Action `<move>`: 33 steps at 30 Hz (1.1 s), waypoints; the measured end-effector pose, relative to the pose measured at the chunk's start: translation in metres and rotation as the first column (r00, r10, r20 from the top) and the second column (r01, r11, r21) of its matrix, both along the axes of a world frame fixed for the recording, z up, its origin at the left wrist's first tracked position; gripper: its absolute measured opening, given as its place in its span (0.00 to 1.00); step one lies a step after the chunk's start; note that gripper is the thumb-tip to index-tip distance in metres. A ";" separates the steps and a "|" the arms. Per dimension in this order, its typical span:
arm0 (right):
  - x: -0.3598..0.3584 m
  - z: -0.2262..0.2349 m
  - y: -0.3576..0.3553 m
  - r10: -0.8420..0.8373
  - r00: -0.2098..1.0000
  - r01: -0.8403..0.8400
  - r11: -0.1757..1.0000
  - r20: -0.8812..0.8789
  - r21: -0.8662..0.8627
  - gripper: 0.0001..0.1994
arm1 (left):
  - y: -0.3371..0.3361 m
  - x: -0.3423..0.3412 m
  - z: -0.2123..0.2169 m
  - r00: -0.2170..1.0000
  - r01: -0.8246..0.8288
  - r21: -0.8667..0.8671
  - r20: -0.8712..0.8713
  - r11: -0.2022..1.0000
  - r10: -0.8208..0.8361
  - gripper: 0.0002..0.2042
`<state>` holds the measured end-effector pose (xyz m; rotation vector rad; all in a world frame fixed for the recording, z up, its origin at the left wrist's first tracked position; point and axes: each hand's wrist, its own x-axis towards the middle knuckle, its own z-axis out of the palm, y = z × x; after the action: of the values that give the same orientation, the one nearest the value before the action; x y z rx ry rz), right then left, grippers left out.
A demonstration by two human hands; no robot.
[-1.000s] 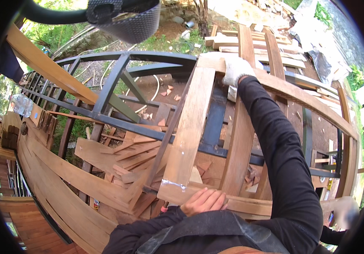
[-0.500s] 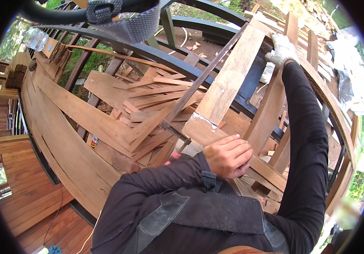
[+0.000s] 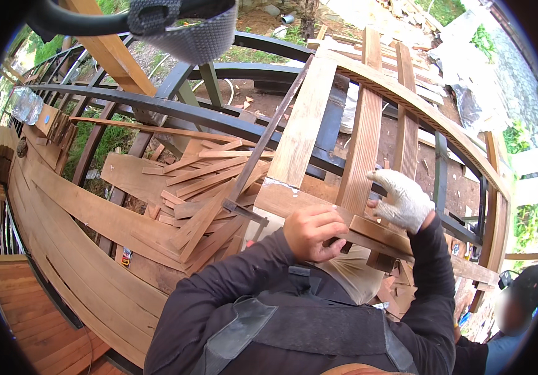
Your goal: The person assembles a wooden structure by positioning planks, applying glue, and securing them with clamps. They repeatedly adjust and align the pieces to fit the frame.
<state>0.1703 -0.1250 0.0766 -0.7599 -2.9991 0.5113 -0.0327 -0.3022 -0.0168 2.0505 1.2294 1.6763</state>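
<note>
A pale wooden board (image 3: 300,122) runs away from me, its near end meeting a crosswise plank (image 3: 284,198) along a whitish, chipped edge. Beside its left edge lies a long bar clamp (image 3: 273,128), with its jaw near the plank's left end. My bare left hand (image 3: 314,232) is at the crosswise plank's near edge, fingers loosely bent and thumb apart, with nothing visible in it. My right hand (image 3: 403,199), in a white glove with some bare fingertips, hovers open over a short wooden strip (image 3: 378,232), beside a grooved beam (image 3: 363,131).
Offcuts (image 3: 209,172) lie heaped left of the clamp. Curved deck boards (image 3: 87,231) sweep along the left, and dark metal framing (image 3: 175,109) crosses behind. A curved, layered wooden rim (image 3: 431,112) bounds the right. Another person (image 3: 507,331) is at the lower right.
My right hand has come back from the far end of the frame to near my left. My left hand's fingers are now more bent. The view has shifted, bringing another person into sight.
</note>
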 end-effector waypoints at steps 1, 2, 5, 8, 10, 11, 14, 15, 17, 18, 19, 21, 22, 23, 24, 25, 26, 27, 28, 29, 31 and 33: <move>0.005 -0.001 -0.012 -0.039 0.999 0.038 0.998 -0.012 -0.046 0.30 | -0.002 -0.003 -0.001 1.000 0.009 0.004 0.025 1.000 -0.009 0.10; 0.007 -0.004 -0.022 -0.055 0.998 0.054 0.998 -0.039 -0.031 0.30 | -0.005 -0.007 -0.001 0.999 0.016 0.009 0.051 1.000 -0.016 0.09; 0.014 -0.007 -0.049 -0.171 0.983 0.172 0.985 -0.073 0.010 0.30 | -0.020 -0.035 0.010 0.987 -0.107 0.067 0.130 0.992 0.098 0.12; 0.024 -0.021 -0.077 -0.301 0.908 0.311 0.950 -0.291 -0.012 0.29 | -0.045 -0.090 0.003 0.844 -0.463 -0.216 0.188 0.860 0.502 0.09; 0.027 -0.033 -0.096 -0.361 0.802 0.380 0.923 -0.476 -0.060 0.28 | -0.048 -0.137 -0.011 0.744 -0.522 -0.476 0.153 0.708 0.651 0.10; 0.026 -0.040 -0.113 -0.407 0.718 0.396 0.906 -0.564 -0.149 0.27 | -0.045 -0.156 -0.026 0.724 -0.470 -0.614 0.143 0.634 0.675 0.12; 0.012 -0.042 -0.164 -0.563 0.565 0.207 0.805 -0.603 -0.557 0.22 | -0.020 -0.189 -0.081 0.645 0.089 -0.833 0.467 0.547 0.605 0.18; 0.005 -0.041 -0.178 -0.622 0.546 0.053 0.695 -0.562 -0.717 0.21 | -0.014 -0.191 -0.091 0.682 0.207 -0.827 0.504 0.522 0.529 0.19; -0.006 -0.039 -0.186 -0.323 0.805 0.022 0.854 -0.497 -0.519 0.20 | -0.002 -0.193 -0.100 0.720 0.428 -0.795 0.587 0.429 0.370 0.20; -0.011 -0.051 -0.189 -0.279 0.842 0.003 0.858 -0.462 -0.513 0.21 | -0.001 -0.189 -0.100 0.738 0.377 -0.803 0.562 0.462 0.373 0.18; -0.014 -0.066 -0.193 -0.235 0.880 -0.005 0.864 -0.412 -0.504 0.21 | 0.000 -0.186 -0.111 0.756 0.338 -0.803 0.542 0.490 0.367 0.18; -0.013 -0.093 -0.197 -0.241 0.933 0.049 0.822 -0.268 -0.568 0.22 | -0.001 -0.184 -0.112 0.766 0.315 -0.789 0.539 0.527 0.350 0.17; -0.012 -0.095 -0.199 -0.290 0.925 0.065 0.759 -0.247 -0.648 0.23 | -0.002 -0.186 -0.108 0.770 0.296 -0.800 0.523 0.522 0.365 0.16; -0.012 -0.097 -0.200 -0.333 0.916 0.076 0.689 -0.222 -0.721 0.23 | -0.004 -0.189 -0.102 0.774 0.276 -0.811 0.506 0.516 0.382 0.16; -0.011 -0.100 -0.200 -0.331 0.918 0.082 0.699 -0.220 -0.710 0.24 | -0.008 -0.188 -0.097 0.771 0.261 -0.824 0.492 0.503 0.404 0.15; -0.010 -0.103 -0.199 -0.327 0.920 0.087 0.710 -0.217 -0.699 0.24 | -0.009 -0.187 -0.091 0.754 0.264 -0.816 0.507 0.514 0.417 0.15; -0.009 -0.105 -0.199 -0.323 0.922 0.091 0.720 -0.215 -0.688 0.24 | -0.011 -0.186 -0.085 0.736 0.266 -0.808 0.522 0.526 0.431 0.15; -0.010 -0.106 -0.199 -0.321 0.927 0.096 0.707 -0.196 -0.700 0.24 | -0.012 -0.187 -0.079 0.718 0.261 -0.798 0.536 0.543 0.443 0.15; -0.012 -0.106 -0.199 -0.317 0.931 0.101 0.695 -0.178 -0.712 0.24 | -0.013 -0.191 -0.078 0.729 0.239 -0.801 0.522 0.549 0.443 0.15; -0.014 -0.107 -0.199 -0.313 0.936 0.104 0.682 -0.160 -0.724 0.24 | -0.016 -0.196 -0.078 0.738 0.217 -0.803 0.507 0.555 0.445 0.15; -0.018 -0.115 -0.198 -0.279 0.946 0.073 0.682 -0.167 -0.728 0.26 | -0.017 -0.196 -0.073 0.744 0.200 -0.801 0.499 0.564 0.444 0.15; -0.029 -0.114 -0.194 -0.271 0.957 0.091 0.622 -0.105 -0.777 0.28 | -0.014 -0.196 -0.064 0.738 0.197 -0.795 0.505 0.573 0.448 0.14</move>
<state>0.1409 -0.3188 -0.0374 -0.9238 -2.3644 1.7868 -0.2291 -0.3163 -0.0812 0.6812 1.4793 1.2726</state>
